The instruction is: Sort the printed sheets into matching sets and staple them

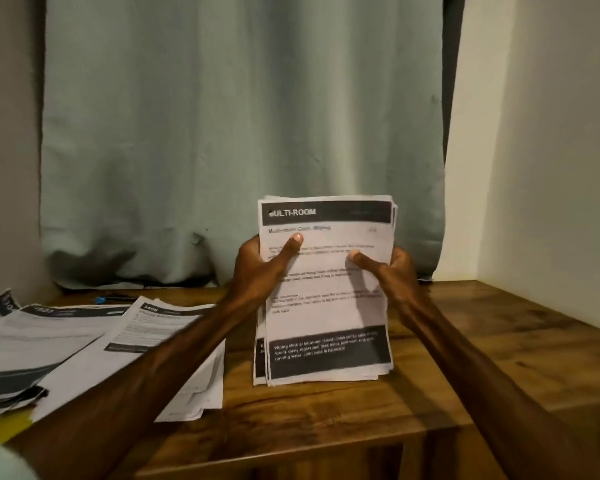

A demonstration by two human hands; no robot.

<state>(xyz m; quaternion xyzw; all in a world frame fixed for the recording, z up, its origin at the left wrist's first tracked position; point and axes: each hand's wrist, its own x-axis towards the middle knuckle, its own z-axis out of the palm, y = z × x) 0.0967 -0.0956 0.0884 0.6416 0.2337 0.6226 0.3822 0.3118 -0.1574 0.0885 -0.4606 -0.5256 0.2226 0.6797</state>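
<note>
1. Head view, the hold: your left hand [257,268] and right hand [394,268] each grip a side edge of the stack of sheets [326,299]. Each thumb is pressed on the front page and the fingers are wrapped behind, so both hands are clamped on the paper.
2. Head view, where the stack is: it stands upright in front of you, near the middle of the worktop [482,341]. Its lower edge appears to rest on the wood. Holding it this way probably lets you knock the edges level before stapling, since the pages are slightly fanned at the bottom left corner.
3. Head view, the rest of the task paper: the loose sheets [84,344] lie overlapping on the left of the worktop, apart from the stack, and look like piles set aside while sorting.
4. Head view, what you cannot make out:
   - The fingers behind the stack are hidden.
   - The body text on the front page is too blurred to read.
   - Your left forearm covers part of the loose sheets.
   - A small blue object [100,300] by the curtain [239,133] might be the stapler, but that is uncertain.
   - The left edge of the frame cuts off the far piles.
</note>
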